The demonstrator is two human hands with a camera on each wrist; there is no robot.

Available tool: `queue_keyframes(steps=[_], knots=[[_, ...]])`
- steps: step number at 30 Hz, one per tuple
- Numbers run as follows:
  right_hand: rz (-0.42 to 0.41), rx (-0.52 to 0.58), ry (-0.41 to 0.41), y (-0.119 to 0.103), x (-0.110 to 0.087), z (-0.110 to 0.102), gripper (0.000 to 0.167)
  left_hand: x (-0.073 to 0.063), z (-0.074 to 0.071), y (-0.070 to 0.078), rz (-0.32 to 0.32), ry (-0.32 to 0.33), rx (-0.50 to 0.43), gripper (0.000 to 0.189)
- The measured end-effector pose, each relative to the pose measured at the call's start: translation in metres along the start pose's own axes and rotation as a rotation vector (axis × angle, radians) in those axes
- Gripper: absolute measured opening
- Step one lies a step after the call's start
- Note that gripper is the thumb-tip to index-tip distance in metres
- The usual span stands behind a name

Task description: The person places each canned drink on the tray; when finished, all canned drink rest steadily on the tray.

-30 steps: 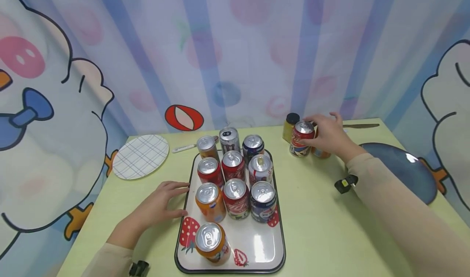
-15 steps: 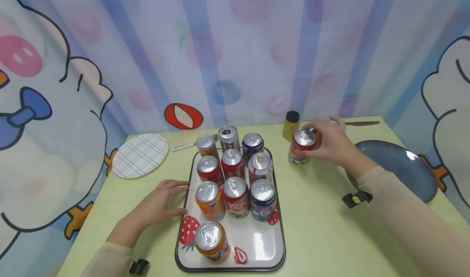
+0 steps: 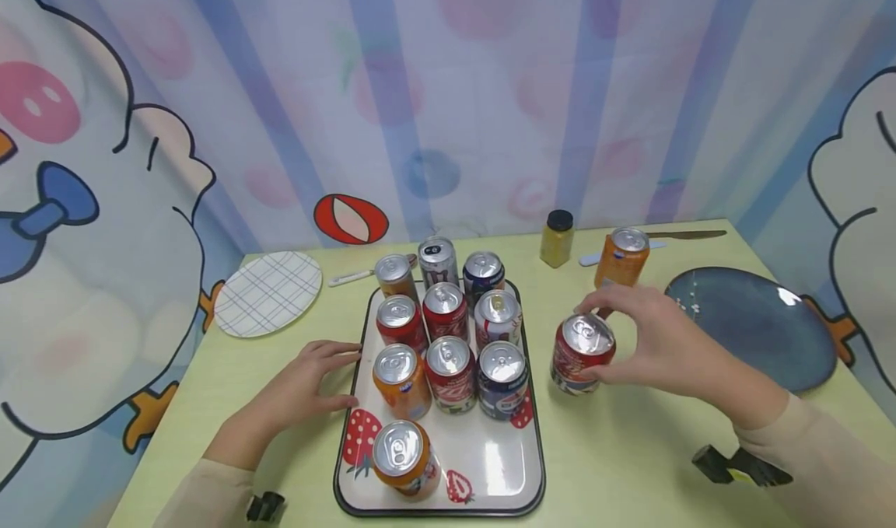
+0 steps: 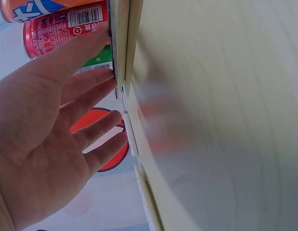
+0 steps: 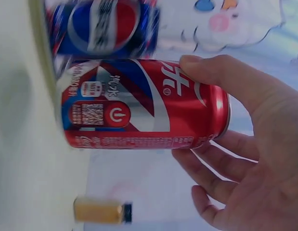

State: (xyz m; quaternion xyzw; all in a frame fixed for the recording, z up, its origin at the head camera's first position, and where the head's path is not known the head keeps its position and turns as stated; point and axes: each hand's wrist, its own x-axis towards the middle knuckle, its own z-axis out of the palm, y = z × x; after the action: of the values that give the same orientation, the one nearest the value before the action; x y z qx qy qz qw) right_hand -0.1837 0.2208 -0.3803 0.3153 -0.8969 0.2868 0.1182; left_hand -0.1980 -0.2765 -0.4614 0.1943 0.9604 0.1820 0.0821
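My right hand (image 3: 665, 349) grips a red cola can (image 3: 582, 357) near its top, thumb on one side and fingers on the other. It is upright, to the right of the tray (image 3: 493, 470). In the right wrist view the can (image 5: 149, 103) shows its printed side, with a blue Pepsi can (image 5: 108, 26) beyond it. My left hand (image 3: 297, 388) rests at the tray's left edge, fingers extended; in the left wrist view its fingertips are right at the rim. Several soda cans stand in rows on the tray, with one orange can (image 3: 404, 459) alone at the near left.
Behind my right hand stand another orange can (image 3: 621, 257) and a yellow jar with a black lid (image 3: 557, 239). A dark blue plate (image 3: 759, 326) lies at the right, a knife (image 3: 686, 235) at the back. At the left is a white checked plate (image 3: 267, 295).
My right hand has brought the red cola can from beside the jar toward me. The orange can behind it has come into full view. My left hand has stayed at the tray.
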Motion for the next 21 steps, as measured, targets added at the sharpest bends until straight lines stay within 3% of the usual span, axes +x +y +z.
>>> queue_keyframes(steps=[6,12,21], knots=[[-0.055,0.070,-0.082,-0.037,-0.009,0.004,0.069,0.000,0.000,0.000,0.000,0.002,-0.003,0.070],[-0.135,0.209,-0.152,-0.067,-0.009,0.025,0.064,0.002,0.001,0.000,0.008,-0.001,-0.006,0.069],[-0.238,0.193,-0.170,-0.090,-0.003,0.068,0.061,0.002,0.001,0.001,0.009,-0.009,-0.001,0.069]])
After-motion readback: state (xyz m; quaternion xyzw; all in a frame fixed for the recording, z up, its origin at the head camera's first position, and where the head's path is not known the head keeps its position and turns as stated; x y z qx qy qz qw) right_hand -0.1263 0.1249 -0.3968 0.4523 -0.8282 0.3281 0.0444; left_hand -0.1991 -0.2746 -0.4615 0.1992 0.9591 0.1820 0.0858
